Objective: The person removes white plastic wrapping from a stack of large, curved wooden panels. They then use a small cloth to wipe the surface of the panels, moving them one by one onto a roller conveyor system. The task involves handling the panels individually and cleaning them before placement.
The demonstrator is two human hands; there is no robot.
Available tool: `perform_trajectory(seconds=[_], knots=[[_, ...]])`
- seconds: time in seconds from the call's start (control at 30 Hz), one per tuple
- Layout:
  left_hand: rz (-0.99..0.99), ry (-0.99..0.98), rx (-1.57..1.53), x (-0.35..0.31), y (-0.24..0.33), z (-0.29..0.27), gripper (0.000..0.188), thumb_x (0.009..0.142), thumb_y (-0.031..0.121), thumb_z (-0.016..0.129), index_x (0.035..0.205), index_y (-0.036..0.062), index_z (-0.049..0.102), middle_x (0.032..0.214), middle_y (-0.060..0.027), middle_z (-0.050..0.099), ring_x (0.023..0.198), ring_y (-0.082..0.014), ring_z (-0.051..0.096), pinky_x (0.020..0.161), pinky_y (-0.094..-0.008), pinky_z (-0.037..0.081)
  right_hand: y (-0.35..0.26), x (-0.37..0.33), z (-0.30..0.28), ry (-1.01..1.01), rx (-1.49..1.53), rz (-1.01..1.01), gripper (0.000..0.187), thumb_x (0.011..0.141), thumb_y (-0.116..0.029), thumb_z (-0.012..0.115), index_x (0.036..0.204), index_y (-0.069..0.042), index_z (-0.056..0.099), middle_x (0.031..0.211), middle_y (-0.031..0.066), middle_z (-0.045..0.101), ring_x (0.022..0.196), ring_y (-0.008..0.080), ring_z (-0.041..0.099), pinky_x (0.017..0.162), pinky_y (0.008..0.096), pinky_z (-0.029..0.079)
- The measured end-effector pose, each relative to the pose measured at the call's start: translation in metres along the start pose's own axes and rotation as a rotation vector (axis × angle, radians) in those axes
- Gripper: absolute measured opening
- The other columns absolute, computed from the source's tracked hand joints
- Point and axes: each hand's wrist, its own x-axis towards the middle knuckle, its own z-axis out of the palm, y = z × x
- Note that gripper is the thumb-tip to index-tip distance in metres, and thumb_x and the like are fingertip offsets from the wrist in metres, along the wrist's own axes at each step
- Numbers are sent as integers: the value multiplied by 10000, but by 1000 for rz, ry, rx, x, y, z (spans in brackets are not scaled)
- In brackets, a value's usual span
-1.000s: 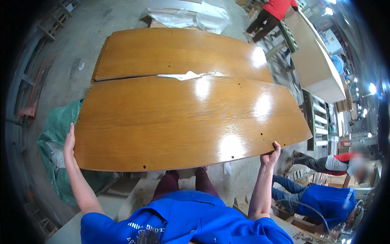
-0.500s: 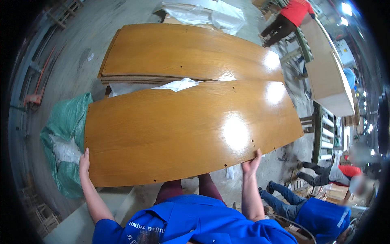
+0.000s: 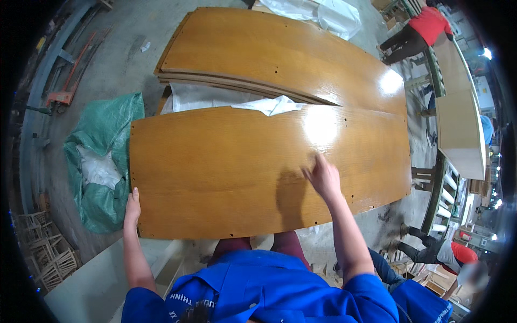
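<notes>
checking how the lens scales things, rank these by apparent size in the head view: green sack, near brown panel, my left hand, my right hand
1. Near brown panel
2. Green sack
Unranked: right hand and left hand; the right looks larger but may be nearer the camera.

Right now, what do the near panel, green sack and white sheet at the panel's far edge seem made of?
Near panel: likely wood or veneer, glossy varnish; grain shows and light glares off it.
Green sack: probably plastic, slightly shiny, with stiff creases.
White sheet: perhaps thin plastic or foam, matte; it folds limply.
</notes>
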Motion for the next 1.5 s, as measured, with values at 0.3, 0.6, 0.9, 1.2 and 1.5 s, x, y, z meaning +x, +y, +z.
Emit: perform_trajectory(seconds=[0.3, 0.6, 0.9, 1.2, 1.5], knots=[[-25, -112, -11, 1, 6, 7, 758, 906, 542, 254, 1256, -128, 316, 1301, -288, 354, 1232, -345, 339, 1016, -353, 267, -66, 231, 29, 146, 179, 8, 209, 849, -256, 474, 933, -87, 566, 920, 188, 616, 893, 346, 584, 784, 440, 457], [-39, -71, 44, 13, -10, -12, 761, 901, 550, 262, 1289, -105, 283, 1315, -254, 354, 1226, -325, 347, 1014, -349, 269, 60, 23, 6, 876, 94, 189, 242, 757, -63, 621, 988, 2, 589, 992, 131, 596, 961, 262, 539, 859, 370, 410], [108, -288, -147, 148, 107, -30, 732, 895, 552, 287, 1302, -56, 316, 1289, -196, 412, 1175, -268, 408, 976, -363, 331, 129, -95, 79, 975, 2342, 531, 614, 777, -547, 519, 1234, -143, 448, 1293, 54, 428, 1157, 271, 399, 962, 462, 330], [331, -53, -86, 253, 248, -15, 611, 864, 440, 484, 1199, -64, 406, 1192, -189, 486, 1069, -250, 495, 900, -348, 387, 96, 26, 83, 1054, 2226, 515, 483, 824, -449, 460, 1174, -117, 497, 1203, 70, 503, 1123, 264, 448, 945, 457, 368], [30, 54, -1237, 194, 244, 111, 578, 810, 427, 584, 1242, 93, 395, 1218, -68, 478, 1068, -191, 489, 792, -356, 443, 101, 89, 79, 1081, 2150, 514, 424, 859, -389, 377, 1159, -112, 491, 1163, 62, 516, 1064, 252, 496, 892, 442, 426]])
